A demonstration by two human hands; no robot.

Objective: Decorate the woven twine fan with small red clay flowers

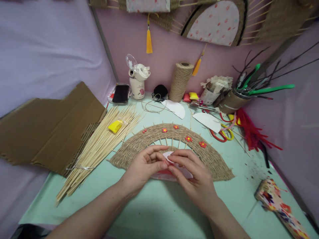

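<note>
A woven twine fan (149, 134) with stick ribs lies on the table, with several small red clay flowers (188, 138) along its upper band. Over its lower middle, my left hand (147, 164) and my right hand (193, 172) meet, thumbs and fingertips pinched together. Something small and reddish shows between the fingertips, too hidden to name. Beneath the hands are a pale patterned piece (165, 177) at the fan's base and a patch of red, both partly covered by my fingers.
Thin wooden sticks (99, 149) with a yellow clay packet (115, 126) on them, and cardboard (50, 129), lie left. Behind stand a twine spool (181, 81) and white bottle (138, 84). Scissors (219, 135), red strips (249, 129) and a floral-patterned tool (276, 202) are right.
</note>
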